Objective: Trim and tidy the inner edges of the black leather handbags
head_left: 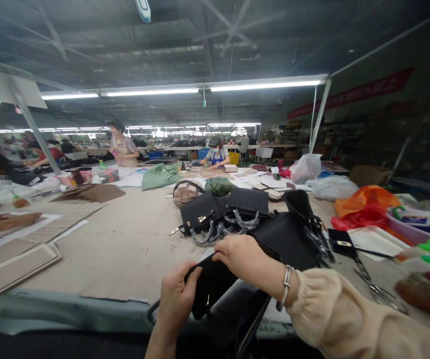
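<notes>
My left hand (175, 299) grips the near edge of a black leather bag piece (211, 289) at the table's front edge. My right hand (246, 259), with a silver bracelet and a beige sleeve, pinches the top edge of the same piece. Just beyond lie several black handbags (215, 212) with wrapped handles, and another black bag (293, 234) lies open on its side next to my right hand.
Scissors (373, 286), a small black wallet (340, 243), glue bottles and orange and red plastic bags (364, 207) crowd the right. Cardboard sheets (16, 264) lie at left, beside a co-worker's forearm (5, 222). Other people work at the far end of the table (125, 244).
</notes>
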A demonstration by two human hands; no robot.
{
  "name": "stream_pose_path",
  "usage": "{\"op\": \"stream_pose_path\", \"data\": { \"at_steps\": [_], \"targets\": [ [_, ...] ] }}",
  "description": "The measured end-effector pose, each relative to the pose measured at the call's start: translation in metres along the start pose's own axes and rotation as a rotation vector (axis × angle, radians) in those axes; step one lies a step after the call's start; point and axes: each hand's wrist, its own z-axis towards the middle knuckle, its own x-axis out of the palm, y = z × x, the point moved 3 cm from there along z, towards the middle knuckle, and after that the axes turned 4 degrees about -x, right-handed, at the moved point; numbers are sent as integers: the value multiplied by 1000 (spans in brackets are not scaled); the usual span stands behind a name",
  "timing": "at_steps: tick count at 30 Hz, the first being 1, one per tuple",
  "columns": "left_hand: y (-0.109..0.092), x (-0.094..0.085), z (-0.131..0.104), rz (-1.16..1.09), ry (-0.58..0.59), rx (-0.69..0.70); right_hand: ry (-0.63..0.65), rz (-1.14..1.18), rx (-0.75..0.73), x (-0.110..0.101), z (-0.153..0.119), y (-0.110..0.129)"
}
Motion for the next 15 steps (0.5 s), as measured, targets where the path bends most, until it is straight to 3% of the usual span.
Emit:
{"op": "stream_pose_path", "data": {
  "at_steps": [3, 6, 11, 15],
  "targets": [
    [-4, -19, -4, 140, 72, -33, 13, 11, -1, 1, 4, 17],
    [-12, -25, 2, 225, 139, -39, 9, 49, 11, 2, 11, 23],
    [-16, -12, 20, 317, 128, -15, 11, 88, 33, -3, 16, 18],
    [-14, 2, 26, 395, 86, -2, 19, 125, 38, -2, 12, 0]
  ]
}}
